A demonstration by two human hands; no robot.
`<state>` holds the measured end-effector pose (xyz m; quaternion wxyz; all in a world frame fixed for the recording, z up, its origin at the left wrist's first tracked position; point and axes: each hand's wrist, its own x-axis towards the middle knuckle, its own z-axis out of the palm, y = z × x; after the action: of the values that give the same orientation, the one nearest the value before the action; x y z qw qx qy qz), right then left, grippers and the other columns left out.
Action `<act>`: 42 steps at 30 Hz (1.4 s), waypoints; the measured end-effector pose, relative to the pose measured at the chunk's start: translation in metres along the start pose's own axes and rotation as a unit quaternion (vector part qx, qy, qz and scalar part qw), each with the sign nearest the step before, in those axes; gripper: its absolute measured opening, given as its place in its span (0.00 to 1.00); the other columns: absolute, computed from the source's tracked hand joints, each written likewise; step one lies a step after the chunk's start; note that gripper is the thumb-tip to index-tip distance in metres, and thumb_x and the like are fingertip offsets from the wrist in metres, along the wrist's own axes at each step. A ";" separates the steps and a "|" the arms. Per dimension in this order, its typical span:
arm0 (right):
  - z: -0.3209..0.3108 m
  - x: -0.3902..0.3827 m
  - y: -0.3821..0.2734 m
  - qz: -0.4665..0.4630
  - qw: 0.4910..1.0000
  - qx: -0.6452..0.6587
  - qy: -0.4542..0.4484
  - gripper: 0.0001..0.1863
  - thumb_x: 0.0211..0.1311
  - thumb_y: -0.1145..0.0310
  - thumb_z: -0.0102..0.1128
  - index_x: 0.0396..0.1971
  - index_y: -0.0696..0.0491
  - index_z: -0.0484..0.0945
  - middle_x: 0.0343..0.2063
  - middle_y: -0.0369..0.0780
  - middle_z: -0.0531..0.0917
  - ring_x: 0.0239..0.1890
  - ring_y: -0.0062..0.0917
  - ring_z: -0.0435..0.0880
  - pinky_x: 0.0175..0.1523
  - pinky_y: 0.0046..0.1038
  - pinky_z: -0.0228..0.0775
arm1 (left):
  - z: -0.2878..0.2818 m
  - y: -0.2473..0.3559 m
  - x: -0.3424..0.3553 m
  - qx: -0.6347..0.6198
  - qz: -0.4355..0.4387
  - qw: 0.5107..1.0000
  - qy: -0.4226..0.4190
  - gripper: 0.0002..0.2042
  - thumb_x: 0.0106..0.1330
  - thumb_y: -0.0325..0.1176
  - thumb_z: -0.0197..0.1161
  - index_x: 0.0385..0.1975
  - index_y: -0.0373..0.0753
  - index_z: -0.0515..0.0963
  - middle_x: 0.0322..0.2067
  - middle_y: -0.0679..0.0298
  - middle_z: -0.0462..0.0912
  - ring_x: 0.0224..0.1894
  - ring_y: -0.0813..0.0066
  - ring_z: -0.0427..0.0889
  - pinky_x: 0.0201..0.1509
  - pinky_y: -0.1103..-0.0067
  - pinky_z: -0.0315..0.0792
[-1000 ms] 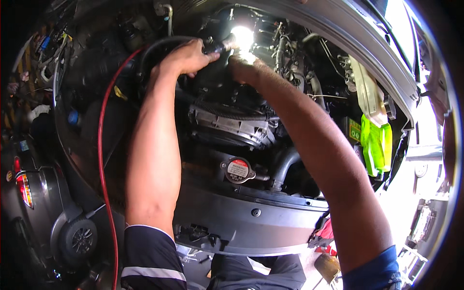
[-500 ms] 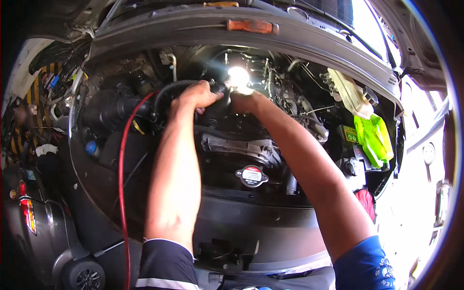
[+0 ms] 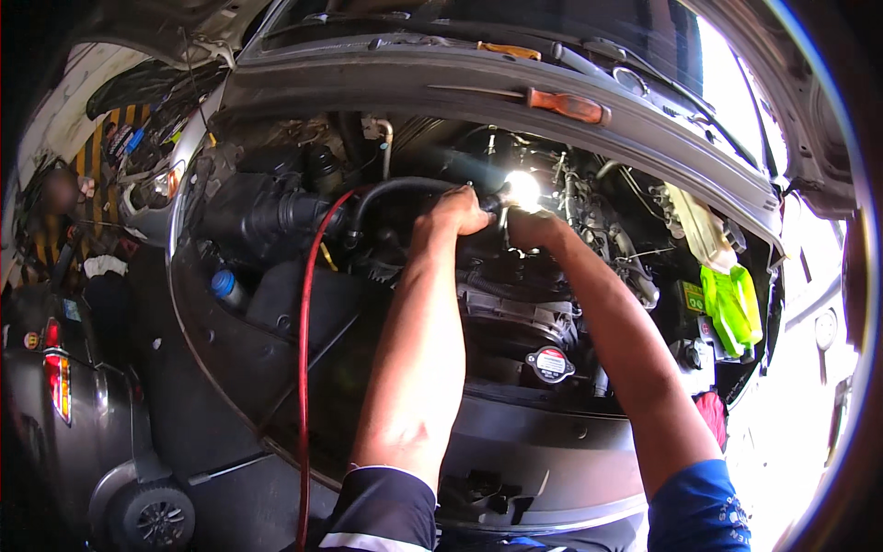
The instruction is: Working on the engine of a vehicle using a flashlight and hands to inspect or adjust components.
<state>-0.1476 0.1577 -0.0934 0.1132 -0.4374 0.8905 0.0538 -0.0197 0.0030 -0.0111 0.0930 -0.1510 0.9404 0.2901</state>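
Observation:
My left hand is closed around the end of a thick black hose above the middle of the engine. That hose curves away to the left. Close by on the right is my right hand, its fingers curled in and largely lost in glare; what they hold, I cannot make out. A bright lamp shines just beyond both hands. Under them lies the dark engine in the open bay. A red hose rises from the lower edge, left of my left forearm, to near the black hose.
An orange-handled screwdriver lies on the far ledge, with another yellowish handle behind it. A radiator cap sits nearer me. Yellow-green cloth hangs at the right. Another dark car stands at the left.
My view has swung, so the whole scene sits farther right and lower. Both hands stay together over the same part of the engine, the left still gripping the black hose.

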 end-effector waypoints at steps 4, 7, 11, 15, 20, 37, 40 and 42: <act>-0.006 -0.007 0.002 -0.069 0.994 0.084 -0.003 0.14 0.44 0.73 0.69 0.33 0.61 0.84 0.33 0.51 0.88 0.32 0.37 0.88 0.38 0.39 0.80 | 0.001 -0.003 -0.001 -0.017 -0.004 1.000 0.014 0.27 0.59 0.40 0.66 0.54 0.27 0.79 0.57 0.41 0.79 0.63 0.49 0.77 0.68 0.63 0.72; -0.008 -0.007 -0.004 -0.098 0.991 0.088 0.036 0.14 0.42 0.74 0.71 0.33 0.61 0.84 0.33 0.51 0.87 0.32 0.37 0.88 0.39 0.38 0.81 | 0.002 -0.003 0.001 -0.024 0.010 0.999 0.023 0.29 0.58 0.41 0.67 0.56 0.27 0.78 0.58 0.41 0.78 0.64 0.48 0.77 0.68 0.63 0.72; -0.006 -0.011 -0.008 -0.007 1.000 0.007 0.027 0.17 0.44 0.80 0.68 0.39 0.60 0.84 0.37 0.51 0.87 0.42 0.38 0.88 0.46 0.38 0.81 | 0.002 -0.005 0.006 0.028 0.028 0.999 0.004 0.29 0.67 0.46 0.66 0.55 0.22 0.75 0.50 0.44 0.84 0.40 0.57 0.88 0.40 0.68 0.83; -0.003 -0.007 -0.006 -0.010 0.998 0.028 0.057 0.16 0.45 0.79 0.69 0.39 0.61 0.85 0.38 0.50 0.88 0.42 0.36 0.88 0.45 0.38 0.81 | 0.002 -0.005 0.005 0.026 0.024 0.999 0.011 0.29 0.67 0.47 0.66 0.54 0.22 0.75 0.50 0.43 0.84 0.39 0.57 0.88 0.41 0.67 0.83; 0.008 0.008 0.004 -0.084 0.996 -0.006 0.039 0.16 0.42 0.77 0.73 0.36 0.59 0.84 0.34 0.46 0.87 0.36 0.33 0.87 0.41 0.35 0.81 | -0.001 0.001 0.000 0.001 -0.013 1.000 0.004 0.27 0.61 0.40 0.65 0.57 0.29 0.78 0.61 0.43 0.77 0.65 0.48 0.76 0.69 0.61 0.72; 0.011 0.018 0.003 0.009 0.990 -0.132 -0.042 0.06 0.48 0.75 0.65 0.28 0.56 0.85 0.30 0.46 0.87 0.32 0.33 0.86 0.37 0.36 0.79 | -0.004 0.003 -0.004 -0.003 -0.022 1.000 0.000 0.25 0.61 0.37 0.63 0.58 0.33 0.79 0.61 0.47 0.77 0.65 0.50 0.76 0.68 0.63 0.73; 0.007 0.013 0.002 -0.086 0.980 -0.171 -0.047 0.06 0.48 0.75 0.66 0.29 0.57 0.85 0.32 0.46 0.87 0.35 0.34 0.87 0.41 0.36 0.80 | -0.004 0.004 -0.005 -0.002 -0.023 1.000 -0.006 0.25 0.61 0.37 0.64 0.58 0.33 0.79 0.61 0.47 0.77 0.65 0.51 0.77 0.68 0.64 0.73; 0.012 0.016 0.009 -0.039 0.987 -0.139 -0.065 0.06 0.48 0.76 0.66 0.29 0.57 0.85 0.32 0.46 0.87 0.36 0.35 0.87 0.41 0.36 0.80 | -0.004 0.003 -0.004 -0.009 -0.029 1.000 -0.007 0.25 0.61 0.39 0.64 0.57 0.33 0.79 0.61 0.48 0.78 0.64 0.51 0.77 0.67 0.64 0.74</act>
<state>-0.1620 0.1530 -0.1085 0.1112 -0.4787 0.8473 0.2014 -0.0172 0.0040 -0.0048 0.1062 -0.1766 0.9324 0.2969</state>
